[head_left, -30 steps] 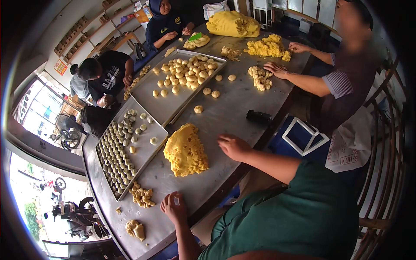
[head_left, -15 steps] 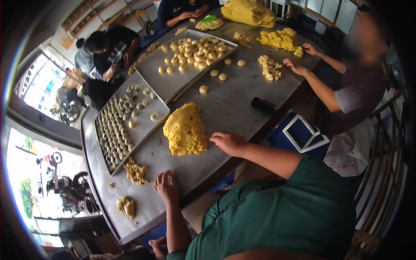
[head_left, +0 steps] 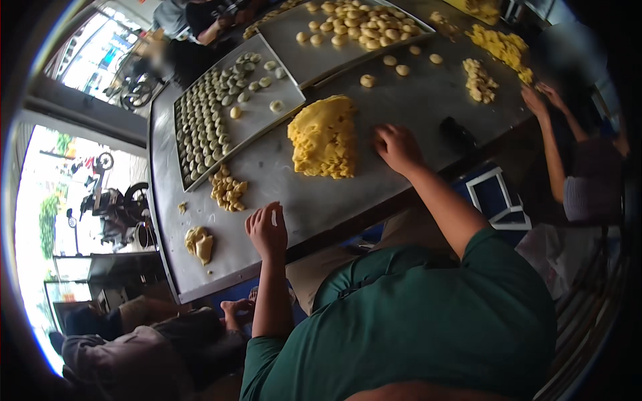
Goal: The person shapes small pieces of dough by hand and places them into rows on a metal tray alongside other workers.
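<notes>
A metal table (head_left: 394, 147) carries a big lumpy mound of yellow dough (head_left: 322, 137). To the right of it, my right hand (head_left: 394, 144) is loosely open with slightly bent fingers, holding nothing. My left hand (head_left: 266, 226) is at the near edge, fingers curved with a gap at the thumb, also empty. Left of it lie a cluster of small dough pieces (head_left: 227, 189) and a smooth pale dough lump (head_left: 199, 245). Behind these, one tray (head_left: 289, 93) holds rows of small pale balls, and another tray (head_left: 281, 39) holds larger dough balls.
Co-workers stand at the far side (head_left: 187, 57) and right (head_left: 588, 174), and a person (head_left: 140, 354) is at lower left. More yellow dough (head_left: 495, 43), crumbly pieces (head_left: 478, 80) and a dark object (head_left: 458, 134) lie to the right. A white frame (head_left: 495, 197) is below the table's edge.
The view has tilted down and turned, shifting the table upward and bringing the lower-left person into view. My hands stay near the dough, empty. The right-hand co-worker's hands have drawn closer together.
</notes>
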A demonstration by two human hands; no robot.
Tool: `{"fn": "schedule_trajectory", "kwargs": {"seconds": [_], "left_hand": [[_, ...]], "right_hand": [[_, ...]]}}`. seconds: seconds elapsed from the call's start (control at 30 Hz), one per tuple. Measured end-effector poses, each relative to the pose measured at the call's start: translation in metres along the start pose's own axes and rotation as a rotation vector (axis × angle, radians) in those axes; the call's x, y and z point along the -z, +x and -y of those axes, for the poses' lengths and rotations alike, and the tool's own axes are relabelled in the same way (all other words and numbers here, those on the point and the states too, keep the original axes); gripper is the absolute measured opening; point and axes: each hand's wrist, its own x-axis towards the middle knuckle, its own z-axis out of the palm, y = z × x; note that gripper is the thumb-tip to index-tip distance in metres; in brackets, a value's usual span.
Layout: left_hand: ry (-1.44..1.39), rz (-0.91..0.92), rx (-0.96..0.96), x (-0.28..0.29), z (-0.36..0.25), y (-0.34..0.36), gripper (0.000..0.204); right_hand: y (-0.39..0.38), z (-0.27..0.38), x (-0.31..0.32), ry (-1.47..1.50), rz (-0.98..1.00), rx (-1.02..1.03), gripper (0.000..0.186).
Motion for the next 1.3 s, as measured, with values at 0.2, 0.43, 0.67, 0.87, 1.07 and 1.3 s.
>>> {"fn": "schedule_trajectory", "kwargs": {"seconds": [0.2, 0.43, 0.67, 0.87, 1.07, 1.3], "left_hand": [[0.111, 0.182, -0.166, 0.024, 0.018, -0.024, 0.016], [-0.122, -0.162, -0.174, -0.021, -0.010, 0.074, 0.017], [0.127, -0.163, -0.194, -0.058, -0.007, 0.079, 0.015], [-0.017, -0.318, -0.179, -0.058, 0.028, 0.056, 0.030], [-0.394, -0.120, 0.252, -0.031, 0.029, 0.058, 0.043], [0.256, -0.067, -0.094, 0.012, 0.039, -0.016, 0.025]], "right_hand": [[-0.002, 0.005, 0.012, -0.127, -0.053, 0.076, 0.040], [-0.004, -0.006, -0.001, 0.046, 0.007, -0.102, 0.048], [-0.003, -0.003, 0.006, -0.075, 0.015, 0.110, 0.040], [-0.002, 0.008, 0.007, -0.133, -0.082, 0.075, 0.030], [-0.003, -0.009, -0.002, 0.067, -0.013, -0.063, 0.034], [0.004, 0.001, 0.000, 0.055, -0.120, 0.246, 0.030]]}}
